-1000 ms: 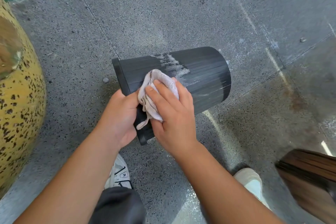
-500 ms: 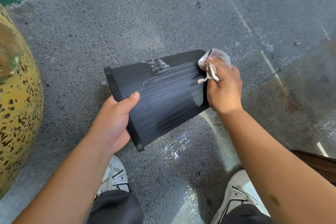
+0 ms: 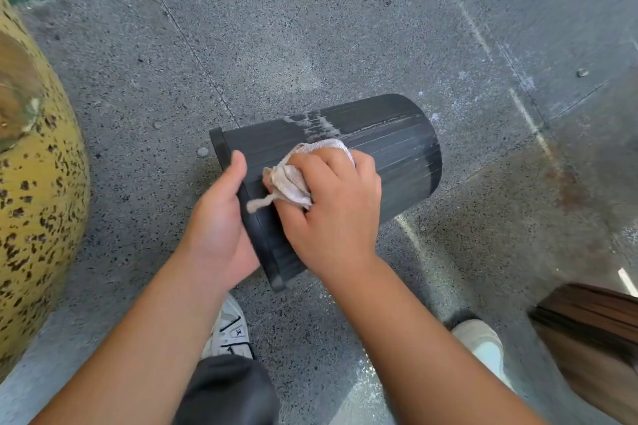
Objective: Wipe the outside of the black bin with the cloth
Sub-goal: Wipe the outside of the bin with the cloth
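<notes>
The black ribbed bin is held on its side above the floor, its open rim toward me and its base pointing away to the right. My left hand grips the rim, thumb on the outer wall. My right hand presses a crumpled pale cloth against the bin's side near the rim. A whitish smear shows on the upper wall, and thin pale streaks run along the ribs toward the base.
Speckled grey concrete floor lies all around. A big yellow spotted rounded object stands close at the left. A brown wooden thing sits at the lower right. My two pale shoes are below the bin.
My right hand has drawn the cloth back from the bin's base end to the rim end. The bin has turned slightly in my left hand.
</notes>
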